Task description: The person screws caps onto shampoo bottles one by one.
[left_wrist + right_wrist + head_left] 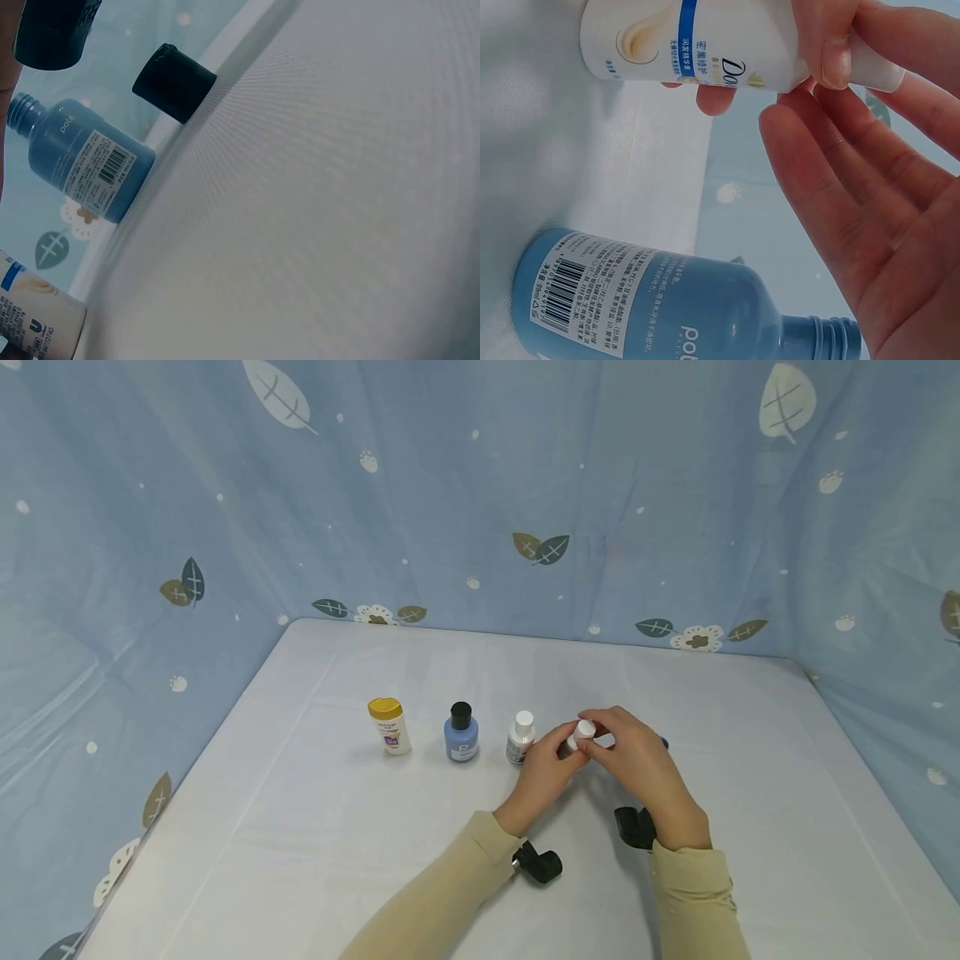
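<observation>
Both hands held one small white bottle [578,737]: left hand [546,770] gripped its body, right hand [637,760] pinched its cap w/ narrow grip; 3 capped bottles & 1 uncapped blue bottle [667,311] stood on counter [300,827].

You hold a small white bottle [579,735] with a white cap above the table [300,827], just right of the row of standing bottles. In your right wrist view it [697,41] lies tilted sideways, its white label bearing a blue stripe and a cream swirl.
</observation>
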A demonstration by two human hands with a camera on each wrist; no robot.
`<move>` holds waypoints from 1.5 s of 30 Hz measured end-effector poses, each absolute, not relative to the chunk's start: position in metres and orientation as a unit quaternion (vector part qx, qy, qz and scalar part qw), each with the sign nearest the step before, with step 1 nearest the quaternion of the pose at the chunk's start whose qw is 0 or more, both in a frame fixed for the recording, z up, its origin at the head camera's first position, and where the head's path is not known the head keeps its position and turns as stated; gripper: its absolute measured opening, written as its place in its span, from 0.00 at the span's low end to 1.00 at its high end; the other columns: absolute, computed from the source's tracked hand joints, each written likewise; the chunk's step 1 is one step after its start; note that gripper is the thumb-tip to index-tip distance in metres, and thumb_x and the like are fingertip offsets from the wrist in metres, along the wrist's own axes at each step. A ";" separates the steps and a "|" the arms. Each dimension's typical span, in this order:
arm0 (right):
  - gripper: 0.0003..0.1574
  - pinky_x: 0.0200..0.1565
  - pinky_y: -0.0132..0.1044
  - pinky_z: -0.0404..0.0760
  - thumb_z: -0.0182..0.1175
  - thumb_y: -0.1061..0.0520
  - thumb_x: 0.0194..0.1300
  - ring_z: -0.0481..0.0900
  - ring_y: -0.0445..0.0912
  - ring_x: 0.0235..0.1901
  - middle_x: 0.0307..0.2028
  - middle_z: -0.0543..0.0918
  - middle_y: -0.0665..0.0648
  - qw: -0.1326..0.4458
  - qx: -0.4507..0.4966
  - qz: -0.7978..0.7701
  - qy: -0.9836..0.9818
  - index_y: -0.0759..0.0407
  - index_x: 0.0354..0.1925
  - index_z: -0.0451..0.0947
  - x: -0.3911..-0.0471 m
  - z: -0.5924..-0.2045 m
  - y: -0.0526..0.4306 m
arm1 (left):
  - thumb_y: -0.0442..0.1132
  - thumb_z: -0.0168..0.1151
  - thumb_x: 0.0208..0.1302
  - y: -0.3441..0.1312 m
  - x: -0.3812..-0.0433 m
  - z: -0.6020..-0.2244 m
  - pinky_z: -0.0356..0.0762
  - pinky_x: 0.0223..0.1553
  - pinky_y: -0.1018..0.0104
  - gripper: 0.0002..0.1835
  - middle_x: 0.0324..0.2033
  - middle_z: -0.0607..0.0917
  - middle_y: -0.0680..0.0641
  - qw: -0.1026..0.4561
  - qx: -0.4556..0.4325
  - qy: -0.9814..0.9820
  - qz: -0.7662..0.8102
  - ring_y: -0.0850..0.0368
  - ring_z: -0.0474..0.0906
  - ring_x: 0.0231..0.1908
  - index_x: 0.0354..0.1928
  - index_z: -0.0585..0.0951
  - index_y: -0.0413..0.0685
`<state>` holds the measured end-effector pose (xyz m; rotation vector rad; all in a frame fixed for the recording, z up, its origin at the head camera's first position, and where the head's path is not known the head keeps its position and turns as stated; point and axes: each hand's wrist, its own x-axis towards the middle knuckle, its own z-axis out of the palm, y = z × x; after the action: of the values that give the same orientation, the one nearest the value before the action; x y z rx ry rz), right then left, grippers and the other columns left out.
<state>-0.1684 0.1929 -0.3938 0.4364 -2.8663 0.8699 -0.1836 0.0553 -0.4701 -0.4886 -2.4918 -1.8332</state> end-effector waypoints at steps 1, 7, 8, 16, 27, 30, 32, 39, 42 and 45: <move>0.25 0.38 0.43 0.75 0.63 0.53 0.55 0.74 0.48 0.41 0.42 0.76 0.53 0.059 0.145 0.287 -0.945 0.56 0.52 0.73 -0.168 -0.394 0.193 | 0.44 0.58 0.59 0.055 -0.183 -0.470 0.68 0.48 0.71 0.22 0.52 0.75 0.58 0.004 -0.155 -0.795 -0.586 0.68 0.69 0.50 0.56 0.73 0.57; 0.27 0.36 0.43 0.75 0.63 0.52 0.55 0.75 0.48 0.41 0.43 0.75 0.53 0.059 0.146 0.279 -0.947 0.55 0.53 0.72 -0.168 -0.393 0.193 | 0.42 0.59 0.57 0.056 -0.183 -0.469 0.70 0.41 0.72 0.23 0.50 0.76 0.57 0.010 -0.155 -0.800 -0.579 0.67 0.71 0.42 0.57 0.72 0.57; 0.27 0.36 0.43 0.75 0.63 0.52 0.55 0.75 0.48 0.41 0.44 0.75 0.53 0.056 0.144 0.277 -0.948 0.55 0.53 0.71 -0.168 -0.392 0.193 | 0.42 0.59 0.57 0.056 -0.183 -0.469 0.70 0.41 0.72 0.24 0.51 0.76 0.57 0.012 -0.156 -0.802 -0.577 0.67 0.71 0.42 0.58 0.71 0.57; 0.26 0.36 0.43 0.76 0.62 0.51 0.56 0.75 0.47 0.42 0.47 0.74 0.52 0.069 0.143 0.279 -0.947 0.53 0.53 0.71 -0.164 -0.385 0.196 | 0.46 0.61 0.56 0.057 -0.185 -0.470 0.66 0.51 0.68 0.26 0.53 0.73 0.58 0.012 -0.161 -0.786 -0.596 0.68 0.68 0.52 0.59 0.69 0.63; 0.23 0.37 0.43 0.76 0.56 0.48 0.61 0.74 0.45 0.42 0.45 0.75 0.50 0.172 0.142 0.302 -0.927 0.53 0.54 0.72 -0.159 -0.376 0.204 | 0.51 0.60 0.57 0.057 -0.176 -0.445 0.62 0.54 0.54 0.29 0.53 0.74 0.57 0.030 -0.175 -0.743 -0.645 0.65 0.64 0.56 0.61 0.66 0.61; 0.22 0.36 0.44 0.76 0.55 0.49 0.62 0.74 0.45 0.42 0.45 0.75 0.51 0.197 0.137 0.310 -0.920 0.54 0.53 0.72 -0.159 -0.374 0.207 | 0.47 0.60 0.57 0.055 -0.166 -0.423 0.60 0.55 0.52 0.29 0.54 0.74 0.53 0.032 -0.183 -0.735 -0.652 0.63 0.62 0.58 0.61 0.66 0.57; 0.21 0.36 0.45 0.76 0.54 0.49 0.63 0.73 0.45 0.43 0.45 0.75 0.52 0.206 0.132 0.315 -0.917 0.54 0.53 0.72 -0.159 -0.372 0.209 | 0.46 0.60 0.58 0.053 -0.160 -0.411 0.59 0.56 0.53 0.28 0.55 0.72 0.53 0.035 -0.188 -0.737 -0.648 0.63 0.61 0.59 0.60 0.66 0.57; 0.21 0.38 0.47 0.76 0.53 0.50 0.63 0.73 0.46 0.43 0.45 0.76 0.52 0.217 0.115 0.327 -0.913 0.54 0.53 0.72 -0.156 -0.367 0.216 | 0.40 0.58 0.60 0.050 -0.153 -0.393 0.58 0.58 0.60 0.24 0.57 0.70 0.52 0.078 -0.229 -0.732 -0.637 0.62 0.60 0.59 0.59 0.67 0.53; 0.20 0.39 0.48 0.75 0.54 0.50 0.63 0.73 0.46 0.43 0.45 0.76 0.52 0.221 0.115 0.333 -0.909 0.54 0.52 0.73 -0.154 -0.366 0.219 | 0.38 0.57 0.61 0.051 -0.153 -0.393 0.58 0.58 0.62 0.22 0.56 0.71 0.49 0.119 -0.259 -0.724 -0.628 0.61 0.61 0.59 0.57 0.69 0.47; 0.19 0.39 0.49 0.75 0.54 0.51 0.63 0.73 0.47 0.44 0.46 0.76 0.53 0.221 0.117 0.337 -0.908 0.55 0.52 0.74 -0.153 -0.364 0.224 | 0.36 0.57 0.60 0.055 -0.157 -0.400 0.59 0.57 0.64 0.21 0.55 0.72 0.49 0.163 -0.293 -0.713 -0.616 0.60 0.62 0.58 0.56 0.70 0.46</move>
<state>-0.1531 0.2236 -0.3637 0.3237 -2.5091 0.9310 -0.1573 0.0552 -0.3998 -0.8348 -2.0331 -1.7579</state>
